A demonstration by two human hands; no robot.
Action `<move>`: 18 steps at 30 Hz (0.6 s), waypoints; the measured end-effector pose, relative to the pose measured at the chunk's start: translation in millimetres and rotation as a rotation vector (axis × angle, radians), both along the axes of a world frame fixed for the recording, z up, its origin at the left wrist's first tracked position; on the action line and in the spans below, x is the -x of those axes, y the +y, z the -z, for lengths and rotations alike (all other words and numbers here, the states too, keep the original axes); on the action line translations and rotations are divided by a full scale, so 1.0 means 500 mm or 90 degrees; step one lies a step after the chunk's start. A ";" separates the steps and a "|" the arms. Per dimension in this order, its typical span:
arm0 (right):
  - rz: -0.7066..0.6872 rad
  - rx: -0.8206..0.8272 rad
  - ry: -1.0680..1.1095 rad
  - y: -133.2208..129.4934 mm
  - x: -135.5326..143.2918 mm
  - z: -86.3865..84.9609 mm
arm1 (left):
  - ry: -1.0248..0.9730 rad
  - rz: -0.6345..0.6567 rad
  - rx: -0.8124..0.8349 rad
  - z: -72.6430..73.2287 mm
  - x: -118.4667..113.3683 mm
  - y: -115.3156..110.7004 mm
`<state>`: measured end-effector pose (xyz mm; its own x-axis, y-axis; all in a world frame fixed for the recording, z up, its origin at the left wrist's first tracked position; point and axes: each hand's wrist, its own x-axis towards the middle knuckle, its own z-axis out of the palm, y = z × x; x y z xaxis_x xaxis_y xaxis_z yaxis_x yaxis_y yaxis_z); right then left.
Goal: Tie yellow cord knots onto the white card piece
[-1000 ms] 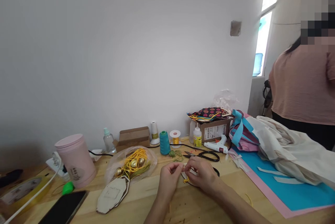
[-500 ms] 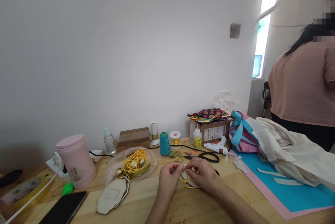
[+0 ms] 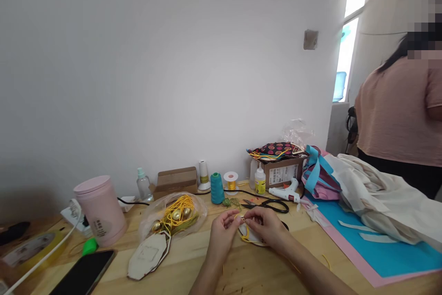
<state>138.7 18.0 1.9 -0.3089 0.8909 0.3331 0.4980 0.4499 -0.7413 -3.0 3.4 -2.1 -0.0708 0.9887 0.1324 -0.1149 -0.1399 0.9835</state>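
Observation:
My left hand (image 3: 223, 233) and my right hand (image 3: 268, 227) are close together over the wooden table, fingertips almost meeting. Thumb and forefinger of each are pinched on a thin yellow cord (image 3: 246, 239), which loops up between them and hangs down. Beneath and behind my right hand is a pale flat piece with a dark edge (image 3: 254, 238), mostly covered by the fingers. A loose end of cord shows below my right forearm. Just beyond my hands lie black-handled scissors (image 3: 272, 205) and a small tangle of green thread (image 3: 232, 202).
A teal thread cone (image 3: 217, 189), a glue bottle (image 3: 260, 180) and a white glue gun (image 3: 286, 191) stand or lie behind. On the left are a bag of yellow cords (image 3: 179, 214), a pale plaque (image 3: 148, 256), a phone (image 3: 84, 273) and a pink container (image 3: 101, 212). Fabric (image 3: 376, 189) covers the right.
The yellow cord now loops up at my fingertips, and a strand shows below my right forearm. Both hands have shifted only slightly.

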 end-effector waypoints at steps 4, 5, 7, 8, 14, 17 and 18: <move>-0.002 0.042 0.073 0.008 0.000 0.005 | -0.014 0.016 0.018 0.013 0.003 0.005; -0.004 0.038 0.086 0.008 0.000 0.004 | -0.018 0.021 0.020 0.014 0.003 0.005; -0.017 0.026 0.111 0.005 0.001 -0.002 | -0.008 0.046 0.025 0.012 0.002 0.003; -0.027 0.022 0.123 0.003 0.002 -0.006 | 0.009 0.070 0.027 0.009 0.001 0.001; -0.050 0.025 0.138 -0.013 0.006 -0.032 | 0.092 0.186 0.023 -0.008 -0.004 -0.011; -0.042 0.016 0.146 -0.011 0.006 -0.028 | 0.059 0.167 0.029 -0.003 -0.002 -0.008; -0.037 0.014 0.150 -0.008 0.005 -0.026 | 0.045 0.160 0.033 0.000 -0.001 -0.007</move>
